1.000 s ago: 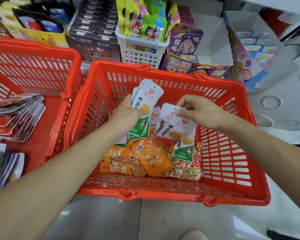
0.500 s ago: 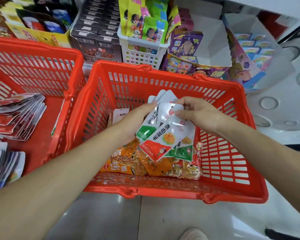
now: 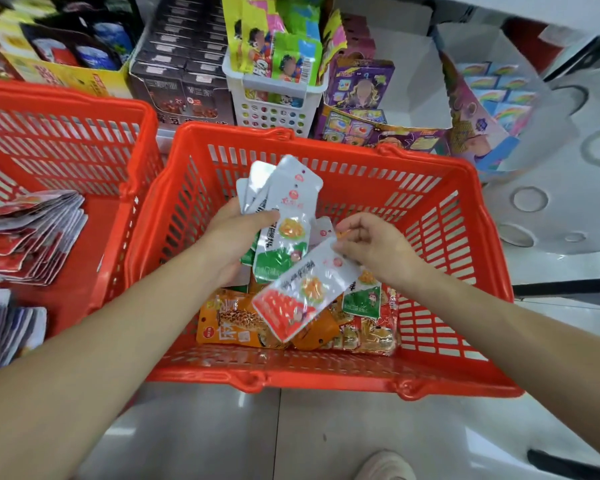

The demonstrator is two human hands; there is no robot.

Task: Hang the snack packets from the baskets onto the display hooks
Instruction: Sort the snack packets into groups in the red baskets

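Note:
Over the middle red basket point(image 3: 329, 375), my left hand point(image 3: 236, 237) grips a fanned stack of white-and-green snack packets point(image 3: 284, 216), held upright by their lower half. My right hand point(image 3: 371, 247) pinches the top corner of a single white-and-red snack packet point(image 3: 302, 292), which hangs tilted down to the left above the pile. Orange packets point(image 3: 236, 320) and several others lie on the basket floor beneath. No display hooks are in view.
A second red basket point(image 3: 66, 109) on the left holds stacks of red-and-white packets point(image 3: 25, 237). Behind the baskets stand boxes of goods, a white perforated basket point(image 3: 274, 112) with colourful packets and purple card boxes. Grey tiled floor and a shoe tip point(image 3: 385, 465) lie below.
My left hand has raised its stack upright again. My right hand has drawn the red-bottomed packet away from the stack, down and to the right.

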